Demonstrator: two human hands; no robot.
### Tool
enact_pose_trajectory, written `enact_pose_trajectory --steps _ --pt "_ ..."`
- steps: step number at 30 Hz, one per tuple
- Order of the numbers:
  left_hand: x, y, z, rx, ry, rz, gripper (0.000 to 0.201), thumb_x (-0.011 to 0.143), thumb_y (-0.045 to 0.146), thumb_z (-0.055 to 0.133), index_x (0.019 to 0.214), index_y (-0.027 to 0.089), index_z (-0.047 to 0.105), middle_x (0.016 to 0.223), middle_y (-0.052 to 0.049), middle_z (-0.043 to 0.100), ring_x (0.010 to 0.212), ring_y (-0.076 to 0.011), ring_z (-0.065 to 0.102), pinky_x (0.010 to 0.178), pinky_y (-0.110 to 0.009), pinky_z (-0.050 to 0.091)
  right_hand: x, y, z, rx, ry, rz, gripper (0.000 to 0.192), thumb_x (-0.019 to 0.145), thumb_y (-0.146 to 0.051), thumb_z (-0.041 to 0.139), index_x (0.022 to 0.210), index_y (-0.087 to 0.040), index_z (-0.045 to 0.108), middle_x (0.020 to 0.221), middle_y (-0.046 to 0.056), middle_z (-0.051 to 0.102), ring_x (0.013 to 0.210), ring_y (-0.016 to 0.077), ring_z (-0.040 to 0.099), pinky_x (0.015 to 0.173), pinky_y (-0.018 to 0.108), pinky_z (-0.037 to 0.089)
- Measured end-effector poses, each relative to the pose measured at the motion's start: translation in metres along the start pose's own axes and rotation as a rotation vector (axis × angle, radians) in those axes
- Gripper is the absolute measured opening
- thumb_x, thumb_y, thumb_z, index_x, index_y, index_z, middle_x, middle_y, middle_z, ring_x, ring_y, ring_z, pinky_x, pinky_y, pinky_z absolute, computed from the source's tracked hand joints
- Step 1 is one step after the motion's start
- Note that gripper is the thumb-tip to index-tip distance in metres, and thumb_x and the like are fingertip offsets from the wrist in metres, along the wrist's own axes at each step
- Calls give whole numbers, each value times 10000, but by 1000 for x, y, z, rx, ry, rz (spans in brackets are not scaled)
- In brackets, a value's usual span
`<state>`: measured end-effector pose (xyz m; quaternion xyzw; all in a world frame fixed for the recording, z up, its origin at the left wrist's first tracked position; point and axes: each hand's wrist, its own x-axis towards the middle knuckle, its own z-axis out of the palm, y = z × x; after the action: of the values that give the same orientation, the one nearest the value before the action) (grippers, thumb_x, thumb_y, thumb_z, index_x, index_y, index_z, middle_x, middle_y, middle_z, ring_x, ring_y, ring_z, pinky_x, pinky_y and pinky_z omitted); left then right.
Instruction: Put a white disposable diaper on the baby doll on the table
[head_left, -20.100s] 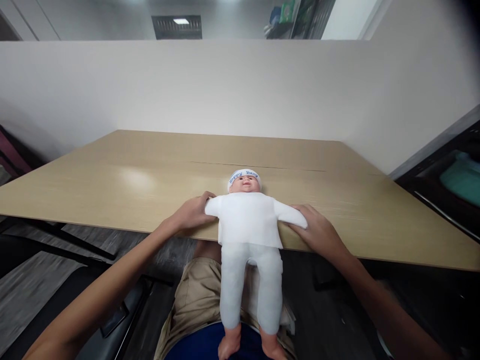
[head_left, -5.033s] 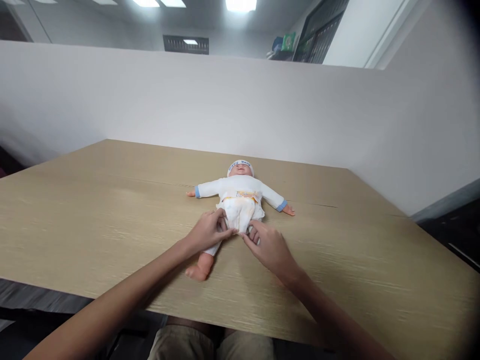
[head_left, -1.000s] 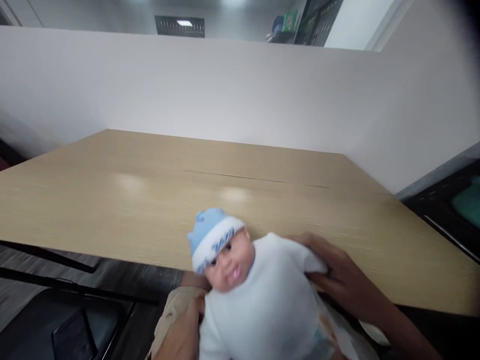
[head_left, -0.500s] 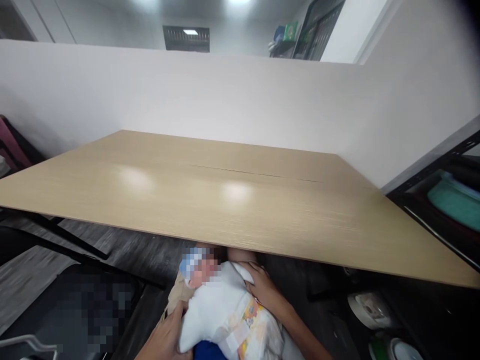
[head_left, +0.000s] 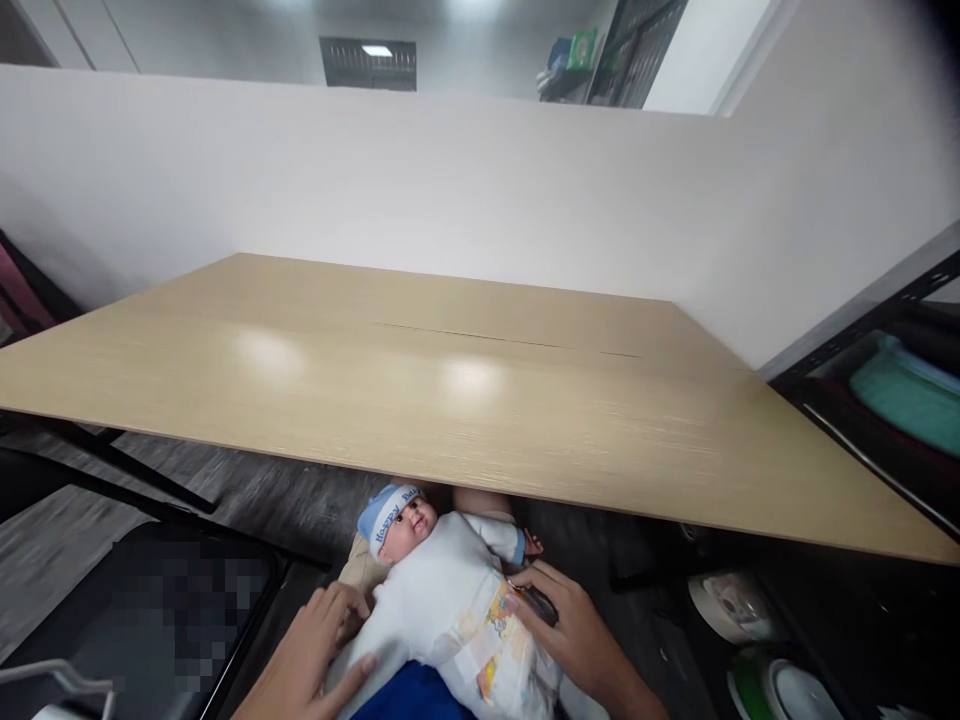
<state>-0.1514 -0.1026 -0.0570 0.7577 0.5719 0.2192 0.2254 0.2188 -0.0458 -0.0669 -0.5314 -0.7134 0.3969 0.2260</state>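
White-shirted baby doll [head_left: 431, 605]: lies on its back across the lap, head to the upper left, below the near edge of the wood-finish table [head_left: 420, 400]. Wears blue-and-white cap [head_left: 388, 516] with blue lettering, long sleeves with a blue cuff [head_left: 520, 546] in view, and white diaper [head_left: 517, 665] printed in yellow and orange across the front.

Left hand [head_left: 319, 640]: spreads wide over the near sleeve of the doll, thumb well apart from fingers, thumb against the white fabric. Right hand [head_left: 574, 622]: curls at the side of the diaper, thumb and forefinger narrow at the printed band. Cannot tell between a pinch and a mere touch. Also unclear: dark patch between thumb and forefinger, object or gap.

Under and beside the doll: tan shorts [head_left: 361, 566] and blue garment [head_left: 418, 693]. At the left: black chair [head_left: 82, 640], seat partly masked by blocks, over grey floor. At the right: teal item [head_left: 909, 392] on a black shelf; lower down, white rounded item [head_left: 735, 606] and green-and-white item [head_left: 784, 688]. Behind the table: pale wall [head_left: 450, 185], with glass above.
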Motion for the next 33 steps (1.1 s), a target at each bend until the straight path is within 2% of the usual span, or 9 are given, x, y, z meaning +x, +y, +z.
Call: enact_pose_trajectory --steps 5,10,15,18,21,24,27,29,33 --pt "55 21 15 -182 -146 228 255 1092 401 567 1299 258 610 1377 -90 651 1290 -282 587 1129 -445 493 9 21 10 -117 84 -52 342 1088 -433 528 901 -239 740 968 56 766 946 237 722 885 353 519" --pt "90 63 47 -183 -348 501 301 1071 437 624 1332 287 607 1321 -58 680 1194 -267 595 1066 -432 433 28 55 4 -171 196 -67 372 1077 -431 503 811 -237 676 862 51 724 841 228 709 816 341 527" --pt "98 66 63 -192 -351 510 256 1025 491 701 1165 279 671 1238 -38 685 1131 -255 582 1020 -415 398 35 62 0 -174 305 -29 340 1074 -429 500 882 -240 708 916 65 736 881 246 731 818 357 555" --pt "97 70 53 -267 -376 481 170 1044 424 690 1074 256 679 1211 -31 696 1135 -236 581 1032 -389 400 28 37 1 -144 286 -71 265 1079 -381 522 1144 -240 736 1116 83 751 1065 246 728 967 373 559" --pt "93 72 28 -375 -470 449 141 1044 388 696 1057 247 691 1141 -25 733 1146 -224 605 1050 -356 428 20 0 8 -119 120 -160 295 1084 -331 546 1336 -272 687 1329 80 709 1273 235 658 1134 378 492" --pt "88 64 3 -454 -649 415 142 1016 402 730 1029 260 738 1023 -2 766 1057 -201 670 987 -310 489 17 -29 19 -121 -26 -212 271 1072 -316 572 1315 -279 685 1343 79 689 1272 235 642 1112 366 498" --pt "85 56 -8 -512 -815 379 204 1001 447 738 1035 248 769 953 2 787 917 -178 712 904 -286 531 15 -40 17 -166 -37 -173 194 1073 -365 563 1086 -245 715 1124 78 723 1091 249 670 975 367 531" --pt "89 56 -4 -495 -790 360 257 1003 476 722 1097 240 767 969 -10 784 902 -178 710 879 -285 538 7 -38 3 -176 -49 -106 309 1078 -442 547 888 -244 689 919 46 718 916 236 660 862 348 524" --pt "115 81 33 -314 -493 412 308 1018 492 680 1179 233 715 1145 -58 749 1132 -234 660 1021 -349 507 -28 -19 -31 -46 -148 143 526 1066 -599 485 720 -254 681 698 11 702 687 207 642 703 311 495"
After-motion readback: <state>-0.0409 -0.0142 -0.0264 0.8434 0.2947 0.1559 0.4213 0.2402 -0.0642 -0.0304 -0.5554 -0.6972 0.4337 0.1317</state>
